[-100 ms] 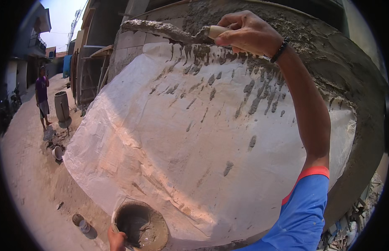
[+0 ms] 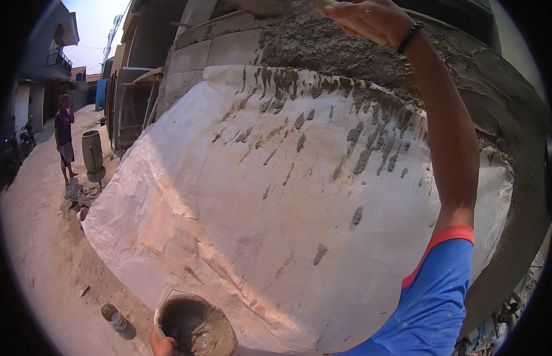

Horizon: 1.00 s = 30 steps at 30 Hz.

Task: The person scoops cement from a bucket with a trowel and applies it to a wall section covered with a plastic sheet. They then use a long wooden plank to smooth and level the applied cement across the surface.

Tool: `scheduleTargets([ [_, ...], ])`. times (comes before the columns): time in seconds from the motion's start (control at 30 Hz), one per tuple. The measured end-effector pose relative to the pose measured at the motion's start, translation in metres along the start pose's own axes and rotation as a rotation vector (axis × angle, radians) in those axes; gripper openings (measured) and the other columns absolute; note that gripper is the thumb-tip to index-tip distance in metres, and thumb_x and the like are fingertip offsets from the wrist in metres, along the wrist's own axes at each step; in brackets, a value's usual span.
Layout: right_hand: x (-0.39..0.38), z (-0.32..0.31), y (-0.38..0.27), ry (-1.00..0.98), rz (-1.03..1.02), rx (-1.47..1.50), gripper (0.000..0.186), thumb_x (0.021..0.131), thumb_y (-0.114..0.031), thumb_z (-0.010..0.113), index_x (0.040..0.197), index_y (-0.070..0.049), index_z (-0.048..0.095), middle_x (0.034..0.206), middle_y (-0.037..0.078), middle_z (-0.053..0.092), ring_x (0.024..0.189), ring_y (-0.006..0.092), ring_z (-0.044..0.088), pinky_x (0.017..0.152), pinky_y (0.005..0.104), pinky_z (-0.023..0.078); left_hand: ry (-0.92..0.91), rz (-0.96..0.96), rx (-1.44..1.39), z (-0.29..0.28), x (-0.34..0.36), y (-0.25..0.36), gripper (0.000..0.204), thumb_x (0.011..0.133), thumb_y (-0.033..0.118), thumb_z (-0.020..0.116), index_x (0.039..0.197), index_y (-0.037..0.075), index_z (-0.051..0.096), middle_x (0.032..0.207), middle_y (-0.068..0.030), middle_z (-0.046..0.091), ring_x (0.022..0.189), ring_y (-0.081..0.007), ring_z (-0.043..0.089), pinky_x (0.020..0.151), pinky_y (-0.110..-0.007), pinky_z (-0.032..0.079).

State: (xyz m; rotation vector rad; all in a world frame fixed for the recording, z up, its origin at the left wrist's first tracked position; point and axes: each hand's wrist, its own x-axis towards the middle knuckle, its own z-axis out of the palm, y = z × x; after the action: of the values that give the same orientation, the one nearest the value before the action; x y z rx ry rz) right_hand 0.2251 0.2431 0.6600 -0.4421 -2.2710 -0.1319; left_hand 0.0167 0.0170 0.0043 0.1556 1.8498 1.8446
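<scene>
My left hand [image 2: 162, 344] grips the rim of a round bucket [image 2: 196, 301] at the lower left. Grey wet mortar [image 2: 208, 342] lies inside it. At the top of the view my right hand [image 2: 371, 18], with a dark bracelet at the wrist, is closed around the pale handle of a trowel [image 2: 371, 35]. The trowel's blade is mostly out of view. It is up against the rough, freshly coated wall [image 2: 323, 44]. Below spreads a large whitish sheet [image 2: 276, 207], streaked with mortar drips along its upper part.
Bare pale blocks [image 2: 234, 47] show left of the mortar. On the lane at left stand a person [image 2: 64, 133] and a tall dark barrel [image 2: 92, 151]. A small container [image 2: 114, 317] sits on the ground near the bucket. Rubble [image 2: 501, 320] lies at lower right.
My right hand has moved up and a little to the right with the trowel. The mortar-laden blade seen over the pale blocks is gone from there. My left hand stays on the bucket.
</scene>
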Motion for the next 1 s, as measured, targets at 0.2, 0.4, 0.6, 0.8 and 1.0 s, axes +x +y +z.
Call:
scheduleTargets([
  [0.2,0.102,-0.104,0.231,0.058,0.214,0.06,0.041,0.087,-0.046,0.071,0.099,-0.008,0.07,0.075,0.007,0.066,0.058,0.0133,0.062,0.048,0.0297,0.053,0.052,-0.054,0.04,0.019,-0.014,0.006,0.063,0.058,-0.017,0.051,0.118,-0.001,0.059,0.1,-0.0119,0.066,0.086,-0.0254,0.064,0.066,-0.034,0.052],
  [0.4,0.031,-0.184,0.3,0.658,0.649,-0.265,0.039,0.087,-0.042,0.068,0.092,-0.003,0.066,0.072,0.006,0.06,0.054,0.0158,0.057,0.045,0.0313,0.047,0.08,-0.08,0.032,0.004,-0.021,-0.014,0.063,0.057,-0.017,0.05,0.117,-0.002,0.06,0.1,-0.011,0.067,0.086,-0.0247,0.064,0.066,-0.034,0.052],
  [0.6,-0.104,-0.107,0.244,0.171,0.425,-0.105,0.038,0.092,-0.039,0.062,0.1,-0.001,0.066,0.065,0.0,0.052,0.048,0.0099,0.049,0.045,0.0254,0.043,-0.006,-0.058,0.019,-0.017,-0.011,-0.051,0.062,0.057,-0.018,0.05,0.116,-0.003,0.06,0.1,-0.01,0.067,0.086,-0.0239,0.064,0.066,-0.034,0.052],
  [0.8,-0.211,0.106,0.104,-0.581,0.452,0.134,0.03,0.083,-0.025,0.071,0.098,0.0,0.067,0.072,0.001,0.053,0.059,0.0096,0.054,0.053,0.0279,0.047,-0.146,-0.042,0.04,-0.039,-0.017,-0.032,0.054,0.064,-0.015,0.05,0.116,-0.003,0.061,0.094,-0.0076,0.066,0.075,-0.0172,0.059,0.061,-0.029,0.047],
  [1.0,-0.368,0.289,-0.024,-0.98,-0.163,-0.265,0.02,0.08,-0.014,0.063,0.097,-0.005,0.068,0.08,0.016,0.064,0.072,0.0312,0.065,0.066,0.0429,0.052,-0.285,-0.008,0.287,-0.055,-0.027,-0.022,0.053,0.071,-0.007,0.059,0.123,0.001,0.061,0.086,-0.0095,0.068,0.076,-0.0164,0.062,0.07,-0.032,0.05],
])
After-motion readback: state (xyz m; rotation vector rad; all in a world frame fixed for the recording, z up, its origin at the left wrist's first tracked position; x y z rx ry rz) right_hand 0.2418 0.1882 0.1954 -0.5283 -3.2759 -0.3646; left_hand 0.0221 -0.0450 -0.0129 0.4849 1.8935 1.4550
